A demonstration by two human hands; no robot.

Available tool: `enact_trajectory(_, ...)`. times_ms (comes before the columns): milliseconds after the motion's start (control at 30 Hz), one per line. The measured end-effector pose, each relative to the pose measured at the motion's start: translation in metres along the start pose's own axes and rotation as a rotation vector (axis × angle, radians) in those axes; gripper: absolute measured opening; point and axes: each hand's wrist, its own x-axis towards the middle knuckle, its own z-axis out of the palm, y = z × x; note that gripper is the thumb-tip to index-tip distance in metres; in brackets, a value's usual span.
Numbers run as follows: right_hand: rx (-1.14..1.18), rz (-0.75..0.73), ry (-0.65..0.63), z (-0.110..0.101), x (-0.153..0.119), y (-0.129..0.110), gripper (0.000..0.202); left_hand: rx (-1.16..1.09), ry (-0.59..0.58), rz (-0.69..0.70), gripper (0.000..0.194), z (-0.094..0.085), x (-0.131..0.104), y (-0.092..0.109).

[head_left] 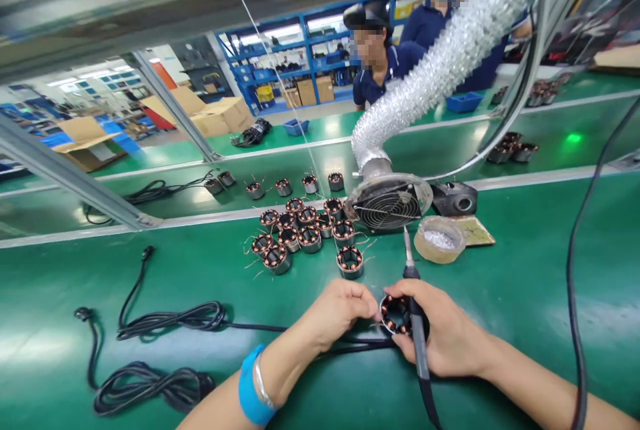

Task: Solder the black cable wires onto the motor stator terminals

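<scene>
My right hand (443, 329) grips a motor stator (395, 315), a dark ring with copper windings, its opening facing up. The same hand also holds a soldering iron (418, 330), whose metal tip points away from me toward the fan. At the stator's left edge, my left hand (343, 310) is closed in a pinch. Thin wire shows by those fingertips, but what lies between them is too small to make out. Beyond the hands stands a single stator (350, 262), and a cluster of several more stators (300, 227) is to its left.
A round fan (387, 207) with a silver duct (425, 77) stands ahead. Beside it are a tape-like ring (440, 240) holding shiny solder bits and a black holder (454, 199). Coiled black cables (173, 320) lie left; another cable (575, 283) hangs right. Two people work beyond the bench.
</scene>
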Motion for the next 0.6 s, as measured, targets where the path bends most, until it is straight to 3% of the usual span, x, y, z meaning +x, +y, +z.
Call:
enact_trajectory(67,0.001,0.016,0.001,0.000,0.001,0.000,0.049,-0.117,0.010,-0.065,0.026,0.006,0.002,0.000)
enact_trajectory(133,0.003,0.027,0.007,0.000,0.001,0.000,0.048,-0.110,0.025,-0.031,0.030,0.009,0.001,0.000)
enact_trajectory(233,-0.003,0.013,0.025,0.001,0.002,0.003,0.045,0.131,0.045,0.087,0.034,0.006,-0.002,-0.004)
enact_trajectory(333,-0.020,0.012,0.043,0.002,0.001,0.007,0.045,0.363,0.035,0.086,0.026,0.000,-0.003,-0.013)
enact_trajectory(467,-0.033,0.046,0.068,0.002,0.001,0.009,0.049,0.459,0.021,0.100,0.022,-0.004,-0.003,-0.017)
enact_trajectory(600,-0.038,0.053,0.077,0.002,0.002,0.009,0.051,0.557,0.110,0.141,0.022,-0.007,-0.006,-0.011)
